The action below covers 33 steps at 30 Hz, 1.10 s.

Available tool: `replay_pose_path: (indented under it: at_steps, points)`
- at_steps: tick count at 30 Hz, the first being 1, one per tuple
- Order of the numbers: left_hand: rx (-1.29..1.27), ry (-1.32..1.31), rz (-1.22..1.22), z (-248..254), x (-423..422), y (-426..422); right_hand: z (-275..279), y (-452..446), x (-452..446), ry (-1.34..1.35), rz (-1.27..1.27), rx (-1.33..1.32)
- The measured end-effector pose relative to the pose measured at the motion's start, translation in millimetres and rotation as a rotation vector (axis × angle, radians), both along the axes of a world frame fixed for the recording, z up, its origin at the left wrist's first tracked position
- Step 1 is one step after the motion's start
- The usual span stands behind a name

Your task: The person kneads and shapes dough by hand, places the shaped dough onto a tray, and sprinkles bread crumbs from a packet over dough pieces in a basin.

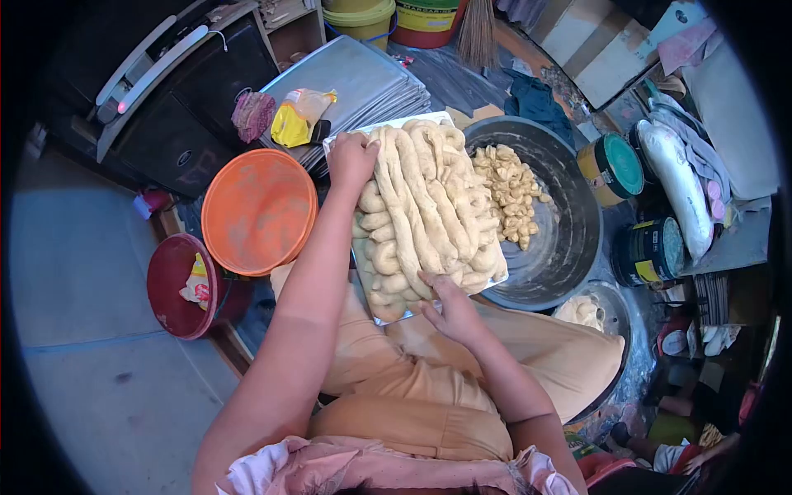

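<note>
A light tray (497, 279) is heaped with pale dough, rounded pieces below and several long dough ropes on top. The leftmost dough rope (398, 219) runs from the tray's far left corner down to its near side. At its far end my left hand (355, 161) is closed, fingers curled over the dough by the tray edge. My right hand (452, 312) pinches the rope's near end between thumb and forefinger. Just right of the tray, a wide dark basin (569, 247) contains a cluster of small dough pieces (510, 190).
An orange lid or tub (260, 212) and a maroon basin (165, 285) stand to the left. Stacked metal trays (363, 70) lie beyond, with a yellow packet (299, 120) on top. Lidded buckets (620, 165) line the right. Another person's arm (714, 452) shows at lower right.
</note>
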<state>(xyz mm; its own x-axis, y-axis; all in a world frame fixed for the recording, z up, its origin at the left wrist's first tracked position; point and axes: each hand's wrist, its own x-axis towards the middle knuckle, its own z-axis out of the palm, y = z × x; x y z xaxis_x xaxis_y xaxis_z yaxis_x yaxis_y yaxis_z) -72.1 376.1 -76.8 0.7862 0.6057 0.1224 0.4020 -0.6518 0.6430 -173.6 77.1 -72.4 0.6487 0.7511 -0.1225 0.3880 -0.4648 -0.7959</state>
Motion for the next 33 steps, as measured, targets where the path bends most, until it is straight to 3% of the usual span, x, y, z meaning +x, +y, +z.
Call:
replay_pose_path:
  at_steps: [1, 4, 7, 11, 15, 16, 20, 23, 28, 30, 33]
  points:
    - [0.083, 0.045, -0.005, 3, -4, -6, 2, -1, -1, -0.005, -0.004, -0.022]
    - [0.03, -0.196, 0.09, -14, -8, -27, 1, -1, -8, -0.326, -0.191, 0.164]
    - [-0.025, -0.118, -0.088, -22, -61, -88, 4, -11, 5, -0.378, -0.181, 0.206]
    - [0.373, 0.116, -0.264, -27, -84, -149, 1, -23, 13, -0.279, -0.178, 0.237]
    - [0.495, 0.113, -0.205, -23, -72, -156, 14, -30, 19, -0.274, -0.184, 0.299]
    - [0.438, 0.087, -0.275, -23, -70, -156, 17, -35, 22, -0.277, -0.191, 0.324]
    - [0.369, 0.388, -0.326, -6, -53, -170, 29, -75, 38, -0.293, -0.249, 0.359]
    - [0.368, 0.102, -0.375, 19, -31, -213, 54, -127, 61, -0.335, -0.376, 0.403]
    - [0.14, -0.293, -0.799, 90, 25, -354, 79, -231, 94, -0.51, -0.608, 0.447]
    - [0.08, -0.35, -0.904, 113, 41, -426, 56, -282, 111, -0.479, -0.809, 0.447]
    - [0.108, -0.376, -1.041, 104, 53, -533, -14, -373, 117, -0.384, -1.127, 0.379]
